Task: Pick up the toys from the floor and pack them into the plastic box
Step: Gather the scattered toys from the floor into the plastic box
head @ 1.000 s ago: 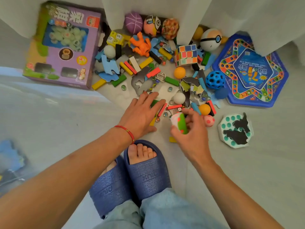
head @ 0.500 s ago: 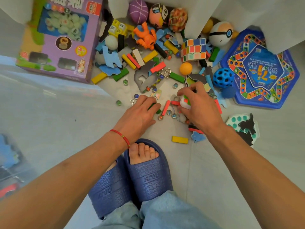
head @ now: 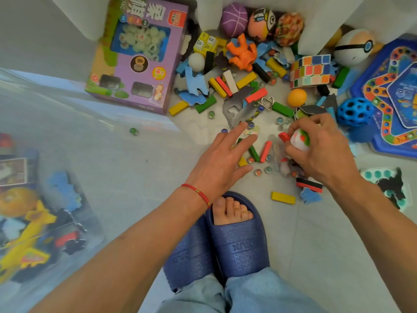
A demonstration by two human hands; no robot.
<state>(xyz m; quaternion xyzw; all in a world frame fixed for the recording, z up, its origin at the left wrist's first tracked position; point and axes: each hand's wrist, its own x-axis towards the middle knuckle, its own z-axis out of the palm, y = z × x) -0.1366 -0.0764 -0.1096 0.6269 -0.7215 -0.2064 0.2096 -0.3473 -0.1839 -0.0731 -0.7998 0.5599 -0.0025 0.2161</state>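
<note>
My right hand [head: 322, 152] grips a small white ball with green and red patches [head: 300, 141], and a red block [head: 283, 137] sticks out beside it. My left hand [head: 221, 163] hovers with fingers spread over loose blocks [head: 253, 153] and marbles [head: 258, 172] on the floor, holding nothing. The clear plastic box [head: 54, 136] stands at the left; a yellow toy [head: 27, 240] and blue foam pieces lie inside. Many toys lie scattered ahead: an orange figure [head: 242, 54], a colour cube [head: 310, 71], an orange ball [head: 297, 97], a blue holed ball [head: 354, 111].
A purple game carton [head: 140, 53] lies at the back left. A blue board game tray [head: 392, 96] sits at the right, with a teal pop toy [head: 383, 184] below it. White curtains hang at the back. My feet in blue slippers [head: 239, 240] stand below the hands.
My right hand has pulled back slightly towards me with the ball and now also has a red block. My left hand has lifted off the floor with fingers spread.
</note>
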